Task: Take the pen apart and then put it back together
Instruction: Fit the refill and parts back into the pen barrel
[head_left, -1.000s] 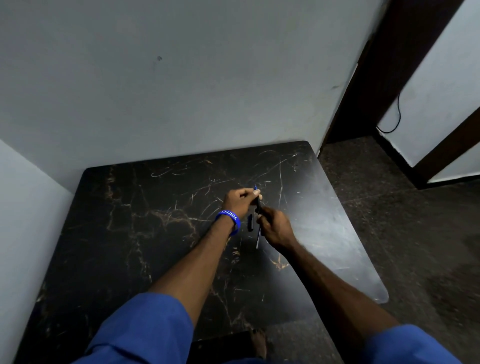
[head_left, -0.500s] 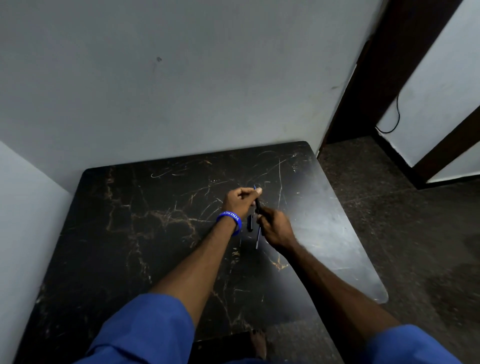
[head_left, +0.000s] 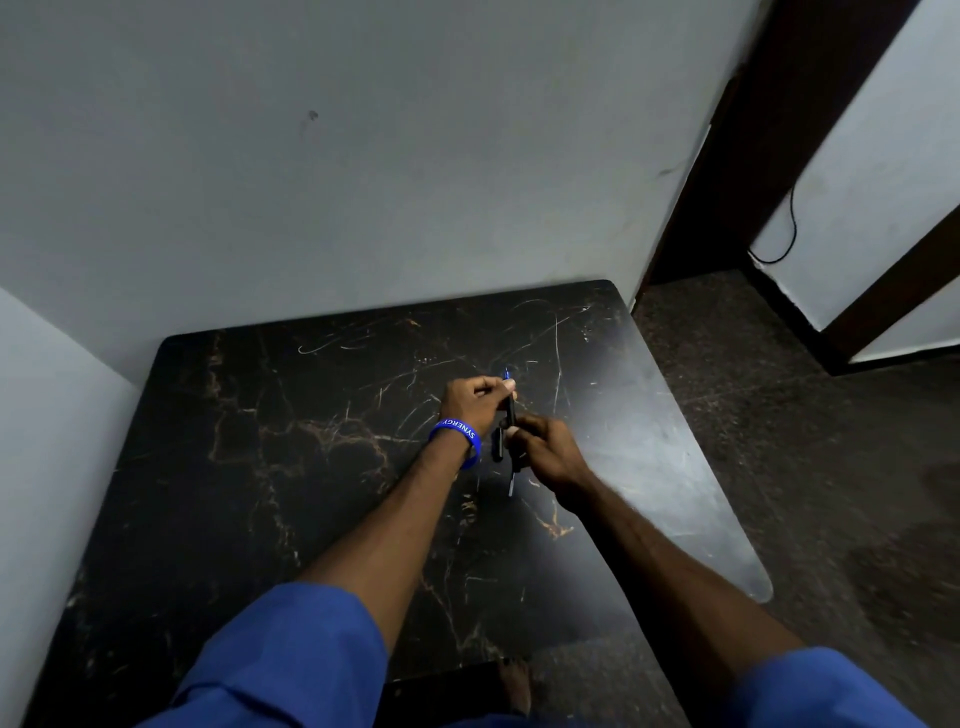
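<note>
While little is shifting since a second ago, your left hand (head_left: 475, 402) and right hand (head_left: 543, 449) are both pinching the pen (head_left: 510, 408) (cap (head_left: 497, 444) lying beneath), suggesting disassembly is continuing.

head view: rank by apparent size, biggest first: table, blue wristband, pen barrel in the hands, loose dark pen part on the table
1. table
2. blue wristband
3. pen barrel, pinched by left hand and right hand, partly hidden
4. loose dark pen part

3 and 4 look close in size; the barrel's covered length makes that order unsure.

The room is dim. A soft shine lies on the right of the dark table (head_left: 649, 457). Lines bend at the edges. The small parts by the hands look maybe blurry.
</note>
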